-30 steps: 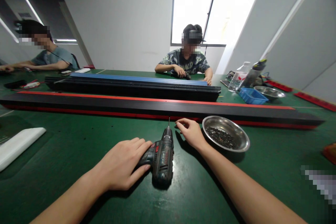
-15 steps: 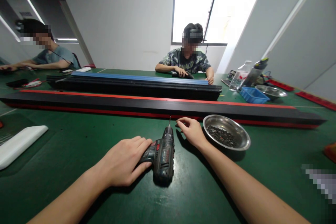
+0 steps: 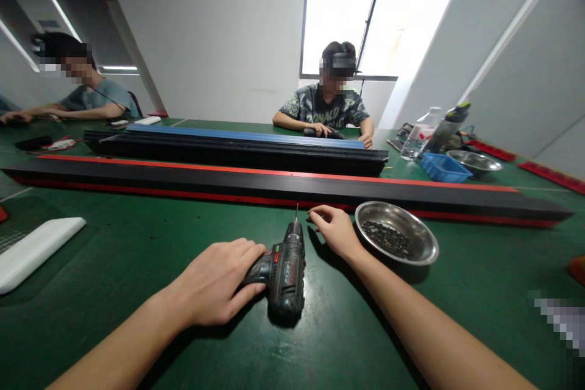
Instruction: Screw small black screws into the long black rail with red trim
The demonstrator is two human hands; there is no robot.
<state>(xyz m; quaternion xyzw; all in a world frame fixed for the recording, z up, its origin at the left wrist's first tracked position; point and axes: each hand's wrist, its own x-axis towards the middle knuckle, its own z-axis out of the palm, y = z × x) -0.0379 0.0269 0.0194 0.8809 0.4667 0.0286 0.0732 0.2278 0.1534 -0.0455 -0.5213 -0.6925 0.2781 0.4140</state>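
Observation:
My left hand (image 3: 226, 280) is wrapped around the handle of a black cordless drill (image 3: 287, 280). The drill lies on its side, its thin bit (image 3: 297, 212) pointing away from me, and a small green light shows near the grip. Just right of the bit tip, my right hand (image 3: 333, 228) has its thumb and fingertips drawn together in a pinch; whatever they hold is too small to make out. Beside that wrist sits a round metal bowl (image 3: 427, 244) with many small dark screws (image 3: 388, 239) in it. Beyond both hands stretches a long black bar with red edges (image 3: 256, 186).
Behind the bar lie dark profiles (image 3: 237, 152) and a blue strip (image 3: 247, 136). A blue basket (image 3: 443, 167), another metal bowl (image 3: 475, 161) and bottles (image 3: 420, 134) stand back right. A white case (image 3: 41, 250) lies left. Two people sit across the green table (image 3: 183, 353).
The view has shifted very slightly. A green light now shows on the drill where it was not visible before. Both hands keep nearly the same pose.

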